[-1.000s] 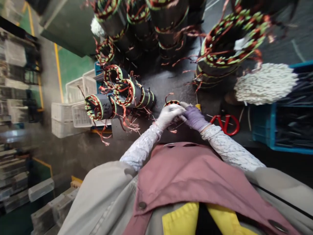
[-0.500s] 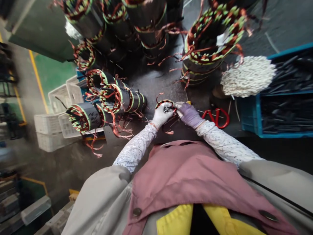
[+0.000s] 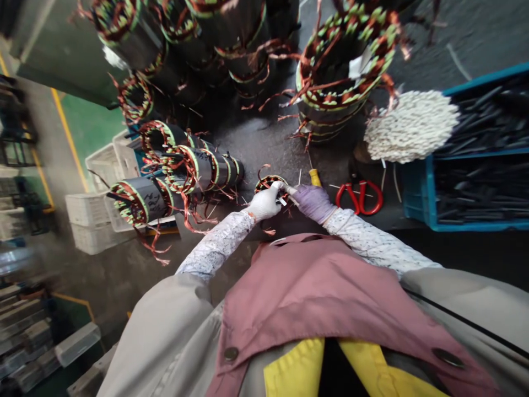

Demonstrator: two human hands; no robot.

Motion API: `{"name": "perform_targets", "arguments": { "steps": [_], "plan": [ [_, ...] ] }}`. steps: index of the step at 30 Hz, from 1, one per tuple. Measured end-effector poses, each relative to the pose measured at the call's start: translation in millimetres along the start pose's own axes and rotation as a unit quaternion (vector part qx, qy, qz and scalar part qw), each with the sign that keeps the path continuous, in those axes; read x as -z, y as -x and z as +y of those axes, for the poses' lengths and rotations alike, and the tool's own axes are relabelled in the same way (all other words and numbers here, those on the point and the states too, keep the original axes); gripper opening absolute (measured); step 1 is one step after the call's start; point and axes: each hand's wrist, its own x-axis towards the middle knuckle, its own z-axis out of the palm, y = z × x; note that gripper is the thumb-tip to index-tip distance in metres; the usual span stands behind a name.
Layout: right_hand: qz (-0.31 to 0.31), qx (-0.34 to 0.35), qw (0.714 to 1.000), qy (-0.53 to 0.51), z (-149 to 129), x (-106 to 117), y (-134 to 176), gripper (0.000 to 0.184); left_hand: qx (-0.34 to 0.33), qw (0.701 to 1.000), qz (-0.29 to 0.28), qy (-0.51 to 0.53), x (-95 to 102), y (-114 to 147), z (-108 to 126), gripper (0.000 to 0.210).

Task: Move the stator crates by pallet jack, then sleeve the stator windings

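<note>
A small motor stator (image 3: 270,181) with copper windings and pale green slot liners stands upright on the dark bench. My left hand (image 3: 264,204), in a white glove, is closed in a pinch at the near side of its winding ring. A short white piece (image 3: 281,202) shows beside those fingertips. From the right, my right hand (image 3: 313,203) in a purple glove reaches to the same spot, its fingers pressed together close to the left ones. What either pinch holds is hidden. A loose copper lead (image 3: 269,232) sticks out below the left hand.
Several wound stators (image 3: 194,168) lie at the left; a larger stator (image 3: 343,77) stands beyond my hands. To the right are a yellow-handled tool (image 3: 314,177), red-handled scissors (image 3: 363,197), a bundle of white cords (image 3: 411,127) and a blue bin (image 3: 433,215) of black strips.
The view has shifted slightly. My right fingers have drawn a little back from the left ones, and the white piece and the yellow handle show more clearly.
</note>
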Motion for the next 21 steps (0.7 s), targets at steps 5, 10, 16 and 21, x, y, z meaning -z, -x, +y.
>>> {"name": "perform_targets", "arguments": {
  "steps": [5, 10, 16, 21],
  "plan": [
    [-0.033, -0.015, 0.999, 0.012, -8.3, 1.0, 2.7, 0.044, 0.025, 0.995, -0.020, -0.097, 3.3, 19.7, 12.2, 0.063],
    [-0.058, 0.019, 0.997, 0.044, -8.6, -0.6, 2.7, 0.044, 0.010, 0.997, 0.051, -0.060, -9.8, 23.2, -1.2, 0.047],
    [-0.087, 0.036, 0.993, 0.067, -9.1, -1.7, 1.4, 0.049, -0.068, 0.997, -0.018, 0.042, -0.3, 23.0, -21.2, 0.064],
    [-0.089, 0.006, 0.995, 0.037, -14.5, -1.3, -2.5, 0.045, -0.006, 0.987, -0.060, -0.151, 3.6, 24.9, -5.7, 0.078]
  ]
}}
